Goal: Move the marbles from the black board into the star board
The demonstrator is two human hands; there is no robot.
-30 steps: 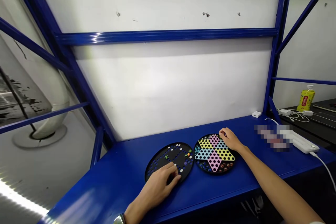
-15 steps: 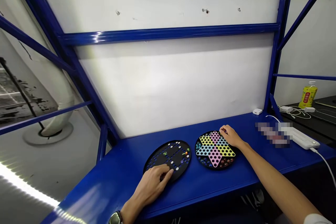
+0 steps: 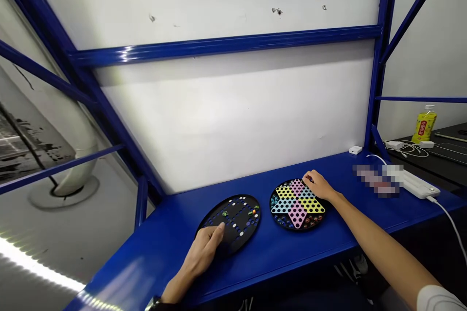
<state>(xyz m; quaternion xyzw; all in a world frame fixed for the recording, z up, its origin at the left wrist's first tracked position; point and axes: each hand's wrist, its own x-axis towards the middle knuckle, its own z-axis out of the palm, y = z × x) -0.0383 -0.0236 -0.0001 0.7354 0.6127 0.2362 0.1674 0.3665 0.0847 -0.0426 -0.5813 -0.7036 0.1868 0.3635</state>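
Observation:
A round black game board with rows of holes, white pegs and a few coloured pieces lies on the blue table. Over its near left rim is my left hand, fingers curled and thumb lying alongside; whatever they hold is hidden. To the right sits a round Chinese checkers board with a pink, yellow and blue star, and marbles in the pockets around it. My right hand is at its far right edge, with fingers bent down together into a marble pocket. Their tips are partly hidden, so I cannot make out any marble there.
The blue table is framed by blue metal beams against a white wall. A white power strip with a cable lies at the right, and a small white adapter stands behind. Beyond is a yellow drink bottle.
My left hand has drawn back left, from over the black board towards its near left rim, and its thumb now points up. My right hand stays at the same marble pocket. The view has shifted slightly.

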